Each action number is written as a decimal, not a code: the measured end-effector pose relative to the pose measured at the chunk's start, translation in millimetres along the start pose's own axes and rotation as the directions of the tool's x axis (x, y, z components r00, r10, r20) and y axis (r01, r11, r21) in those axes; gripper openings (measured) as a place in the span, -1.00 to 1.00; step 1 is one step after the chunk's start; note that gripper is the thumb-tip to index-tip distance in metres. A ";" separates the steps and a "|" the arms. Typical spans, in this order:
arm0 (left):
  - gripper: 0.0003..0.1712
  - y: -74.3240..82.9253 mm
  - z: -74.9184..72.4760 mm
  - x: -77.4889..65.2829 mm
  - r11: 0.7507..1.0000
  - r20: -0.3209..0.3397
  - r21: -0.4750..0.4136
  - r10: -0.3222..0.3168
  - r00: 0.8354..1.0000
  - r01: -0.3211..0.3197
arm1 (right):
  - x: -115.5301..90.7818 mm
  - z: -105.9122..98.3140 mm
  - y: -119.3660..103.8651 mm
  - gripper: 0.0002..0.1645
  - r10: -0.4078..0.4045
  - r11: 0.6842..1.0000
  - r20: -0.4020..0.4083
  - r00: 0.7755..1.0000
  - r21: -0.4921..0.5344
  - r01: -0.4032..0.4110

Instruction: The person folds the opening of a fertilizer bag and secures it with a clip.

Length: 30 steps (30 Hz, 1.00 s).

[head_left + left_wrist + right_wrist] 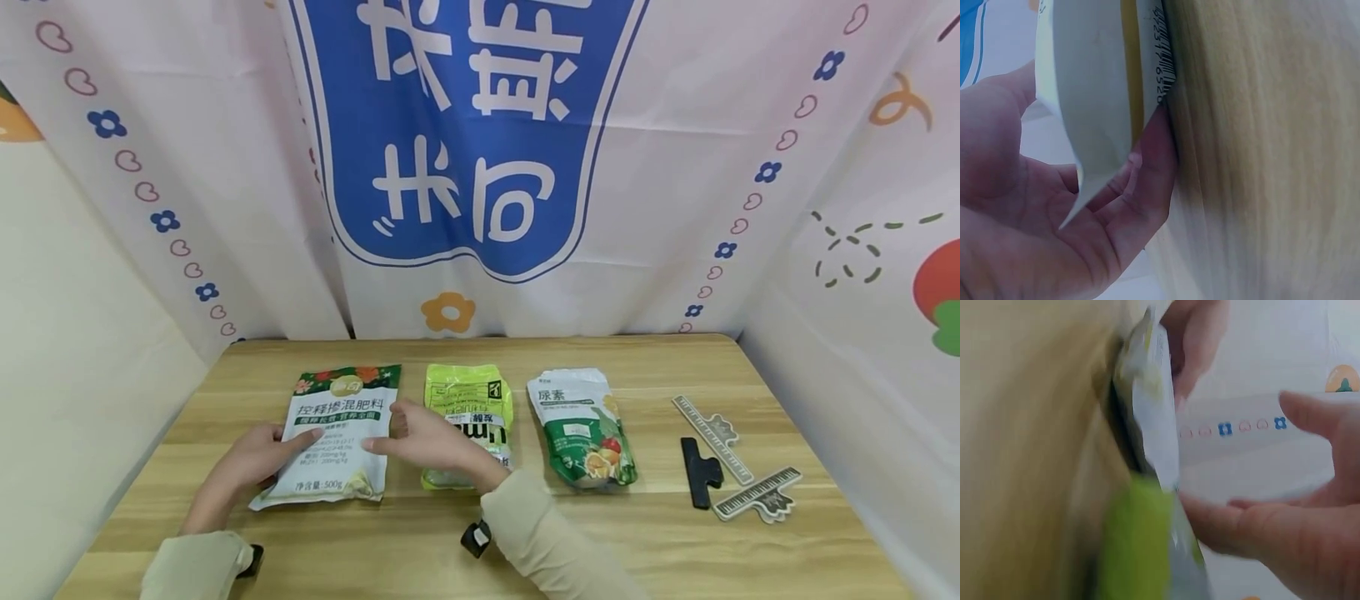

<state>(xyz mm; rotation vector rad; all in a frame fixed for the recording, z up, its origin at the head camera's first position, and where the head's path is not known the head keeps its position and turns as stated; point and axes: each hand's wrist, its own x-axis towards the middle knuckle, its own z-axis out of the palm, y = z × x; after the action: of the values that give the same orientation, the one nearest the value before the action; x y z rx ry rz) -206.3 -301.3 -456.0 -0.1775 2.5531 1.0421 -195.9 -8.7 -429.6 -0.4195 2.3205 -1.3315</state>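
Note:
A white fertilizer bag [341, 462] with a green, flowered top band lies at the left of the table. My left hand [258, 454] grips its left edge, thumb over the printed front. In the left wrist view, the fingers [1154, 169] curl beneath the bag's pale back, beside a barcode. My right hand [431, 437] is at the bag's right side, its thumb over the front. The right wrist view has this hand [1285, 531] with thumb and fingers spread apart, fingertips right by the bag's edge [1157, 419].
A lime-green fertilizer bag [465, 383] lies partly under my right forearm. Right of it is a white-and-green urea pouch [577, 429]. Two keyboard-patterned clips [712, 437] and a black clip [699, 475] lie at the right. A printed curtain [637, 208] hangs behind the table [645, 550].

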 end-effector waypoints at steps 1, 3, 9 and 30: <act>-0.30 -0.2 -0.1 -0.1 1.000 0.000 -0.002 0.001 1.000 -0.001 | 0.2 2.8 -1.1 0.01 0.027 0.998 0.001 1.000 0.057 -0.027; -0.29 -0.2 -0.3 -0.1 1.000 0.000 -0.013 0.000 1.000 0.000 | 0.2 7.3 -3.2 0.03 0.077 0.982 -0.005 0.997 0.173 -0.075; -0.28 0.5 -0.1 -0.4 1.000 -0.005 -0.020 0.001 1.000 -0.001 | 9.7 18.1 -1.6 -0.54 0.091 0.879 0.021 0.996 0.468 -0.090; -0.24 2.2 0.6 -3.9 0.998 -0.034 0.064 -0.010 0.999 0.013 | 31.3 38.5 1.8 -0.50 0.310 0.787 -0.089 0.946 0.582 -0.204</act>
<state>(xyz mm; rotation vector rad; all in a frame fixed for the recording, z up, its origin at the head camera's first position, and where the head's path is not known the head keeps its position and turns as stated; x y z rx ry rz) -203.1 -299.5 -453.5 -0.1939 2.6091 0.9590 -203.5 -50.7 -455.1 0.2160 1.8781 -1.8742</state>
